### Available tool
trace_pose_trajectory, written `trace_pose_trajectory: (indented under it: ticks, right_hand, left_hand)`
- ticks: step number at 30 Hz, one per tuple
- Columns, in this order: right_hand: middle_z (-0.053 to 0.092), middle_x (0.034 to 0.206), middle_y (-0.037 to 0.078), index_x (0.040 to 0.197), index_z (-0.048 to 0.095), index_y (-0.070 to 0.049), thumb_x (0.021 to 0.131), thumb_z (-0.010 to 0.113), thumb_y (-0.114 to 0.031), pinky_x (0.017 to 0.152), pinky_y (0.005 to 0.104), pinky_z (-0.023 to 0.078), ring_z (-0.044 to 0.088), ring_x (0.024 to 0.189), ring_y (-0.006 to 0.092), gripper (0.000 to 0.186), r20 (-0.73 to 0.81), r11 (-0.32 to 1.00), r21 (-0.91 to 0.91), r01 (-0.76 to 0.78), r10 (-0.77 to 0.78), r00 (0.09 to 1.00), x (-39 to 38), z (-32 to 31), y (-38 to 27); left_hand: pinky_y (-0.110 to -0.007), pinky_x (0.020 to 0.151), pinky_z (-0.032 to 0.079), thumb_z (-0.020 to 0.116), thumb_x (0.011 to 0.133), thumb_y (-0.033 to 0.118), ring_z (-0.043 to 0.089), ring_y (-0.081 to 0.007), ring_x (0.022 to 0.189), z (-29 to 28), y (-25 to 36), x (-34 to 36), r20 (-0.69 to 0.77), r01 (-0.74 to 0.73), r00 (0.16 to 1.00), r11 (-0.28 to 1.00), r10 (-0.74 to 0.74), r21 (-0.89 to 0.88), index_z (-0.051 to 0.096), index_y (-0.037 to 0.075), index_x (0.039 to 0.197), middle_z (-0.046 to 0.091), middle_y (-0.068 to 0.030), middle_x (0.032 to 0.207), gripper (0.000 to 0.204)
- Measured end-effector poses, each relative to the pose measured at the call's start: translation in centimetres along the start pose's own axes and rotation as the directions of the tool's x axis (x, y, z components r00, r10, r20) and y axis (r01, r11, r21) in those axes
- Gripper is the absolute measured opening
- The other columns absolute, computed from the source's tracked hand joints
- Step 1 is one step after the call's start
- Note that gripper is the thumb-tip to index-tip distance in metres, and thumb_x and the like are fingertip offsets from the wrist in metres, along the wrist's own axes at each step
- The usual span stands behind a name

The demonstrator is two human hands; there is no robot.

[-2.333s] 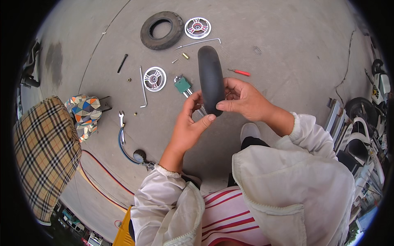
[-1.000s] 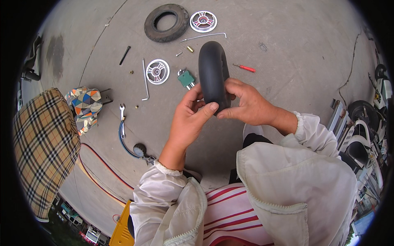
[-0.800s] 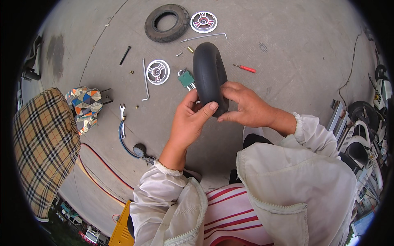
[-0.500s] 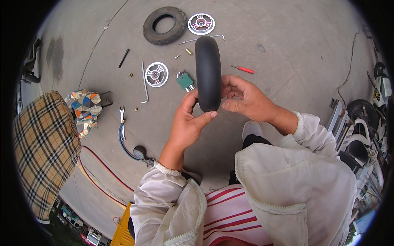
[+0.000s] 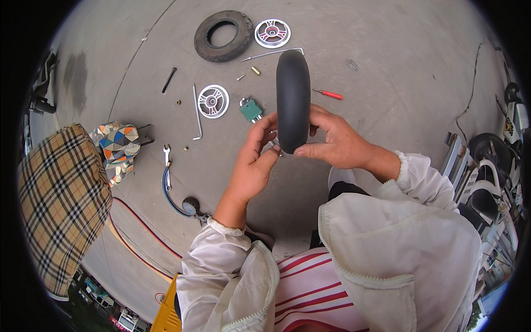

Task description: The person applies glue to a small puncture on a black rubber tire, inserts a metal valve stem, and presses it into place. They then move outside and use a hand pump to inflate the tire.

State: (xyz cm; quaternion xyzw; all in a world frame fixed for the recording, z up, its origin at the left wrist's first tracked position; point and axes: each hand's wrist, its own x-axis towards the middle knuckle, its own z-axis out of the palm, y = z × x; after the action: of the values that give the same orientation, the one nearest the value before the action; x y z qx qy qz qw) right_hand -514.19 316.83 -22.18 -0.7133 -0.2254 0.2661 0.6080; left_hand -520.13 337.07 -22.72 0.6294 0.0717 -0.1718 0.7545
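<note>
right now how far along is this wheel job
Done, apparently: the wheel is apart, with the black tyre and two white hub halves lying separate on the concrete floor. In hand: the left hand and right hand hold the black inner tube edge-on, fingers at its lower end. Left: nothing is reassembled; the hex keys and red screwdriver lie loose.

White jacket, gathered cuffs; red-and-white striped top beneath.
</note>
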Motion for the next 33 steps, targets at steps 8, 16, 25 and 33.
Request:
trace_pose_trajectory:
  ticks: [8, 16, 25, 33]
  right_hand:
    - [0.056, 0.111, 0.015, 0.111, 0.059, 0.0, 0.073, 0.077, -0.018, 0.09, 0.0406, 0.044, 0.054, 0.103, 0.0318, 0.046, 0.044, 0.968, -0.197, 0.158, -0.153, 0.987, 0.2, 0.4, 0.4]
    - [0.056, 0.113, 0.016, 0.111, 0.059, 0.001, 0.074, 0.077, -0.022, 0.092, 0.0426, 0.043, 0.053, 0.107, 0.0349, 0.047, 0.089, 0.924, -0.347, 0.159, -0.137, 0.987, -0.3, 0.9, 0.9]
    - [0.06, 0.105, 0.012, 0.112, 0.059, 0.0, 0.076, 0.078, -0.031, 0.084, 0.0389, 0.047, 0.058, 0.098, 0.0269, 0.051, 0.048, 0.961, -0.273, 0.033, -0.021, 0.999, -0.1, 0.1, 0.4]
    - [0.063, 0.1, 0.006, 0.117, 0.055, 0.002, 0.087, 0.072, -0.027, 0.077, 0.0261, 0.049, 0.059, 0.089, 0.0106, 0.045, -0.08, 0.917, 0.374, -0.139, 0.182, 0.98, 0.3, -0.1, 0.0]
  left_hand:
    - [-0.033, 0.103, 0.038, 0.051, 0.099, 0.019, 0.049, -0.0187, 0.12, 0.1, 1.0, -0.3, -0.037, 0.006, 0.999, 0.984, -0.013, -0.18, 0.038, -0.003, 0.141, 0.051, -0.0115, 0.133, 0.049]
    - [-0.031, 0.099, 0.041, 0.064, 0.092, 0.013, 0.051, -0.0156, 0.116, 0.6, 1.5, -0.4, -0.04, 0.005, 0.999, 0.975, -0.014, -0.224, 0.037, -0.002, 0.141, 0.053, -0.0083, 0.13, 0.058]
    - [-0.034, 0.104, 0.037, 0.068, 0.088, 0.01, 0.05, -0.0171, 0.119, 0.2, 0.5, -0.4, 0.015, -0.006, 1.0, 0.981, 0.01, -0.196, 0.038, -0.002, 0.14, 0.055, -0.0079, 0.128, 0.061]
    - [-0.035, 0.106, 0.034, 0.07, 0.085, 0.006, 0.047, -0.0189, 0.123, 0.6, -0.8, -0.2, 0.002, -0.072, 0.997, 0.993, 0.072, -0.098, 0.038, -0.002, 0.14, 0.054, -0.008, 0.129, 0.065]
